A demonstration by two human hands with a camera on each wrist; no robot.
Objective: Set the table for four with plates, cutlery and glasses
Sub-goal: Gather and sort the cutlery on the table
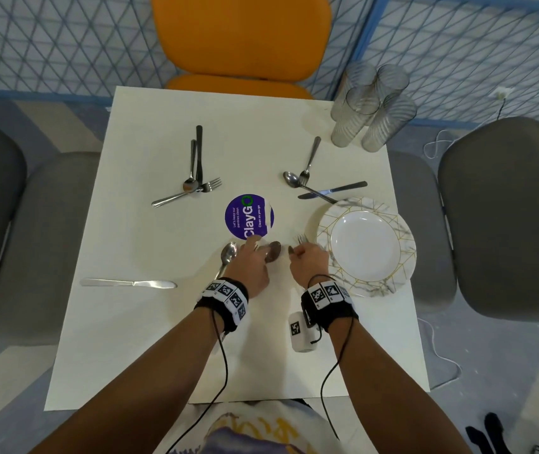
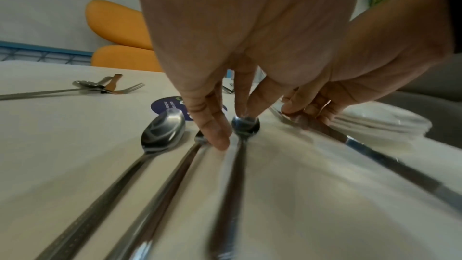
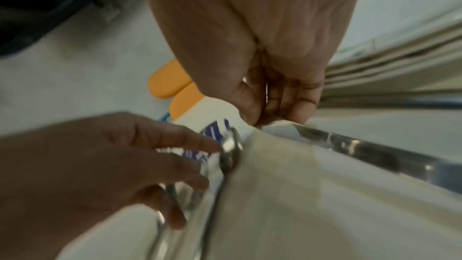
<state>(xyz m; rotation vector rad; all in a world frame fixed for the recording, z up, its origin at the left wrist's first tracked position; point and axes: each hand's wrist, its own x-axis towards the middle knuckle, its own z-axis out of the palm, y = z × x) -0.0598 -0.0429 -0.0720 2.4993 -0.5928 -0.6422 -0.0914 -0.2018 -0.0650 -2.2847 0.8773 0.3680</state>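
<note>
My left hand (image 1: 255, 255) reaches down near the table's middle with fairly straight fingers (image 2: 215, 131). Their tips touch a spoon's bowl (image 2: 246, 126) and a second, slimmer piece (image 2: 200, 139) lying beside it. Another spoon (image 1: 229, 253) lies just to its left. My right hand (image 1: 304, 255) curls round a fork (image 1: 301, 239), tines pointing away from me, right beside the stack of marbled plates (image 1: 402, 257). A long shiny piece (image 3: 350, 145) runs back under that hand; I cannot tell whether it is held too. Several glasses (image 1: 369, 109) stand at the far right corner.
A knife (image 1: 127, 283) lies at the near left. Two cutlery groups lie further out, far left (image 1: 196, 185) and far right (image 1: 314, 188). A purple round sticker (image 1: 248, 217) marks the table's middle. An orange chair (image 1: 242, 37) and grey chairs (image 1: 504, 217) surround the table.
</note>
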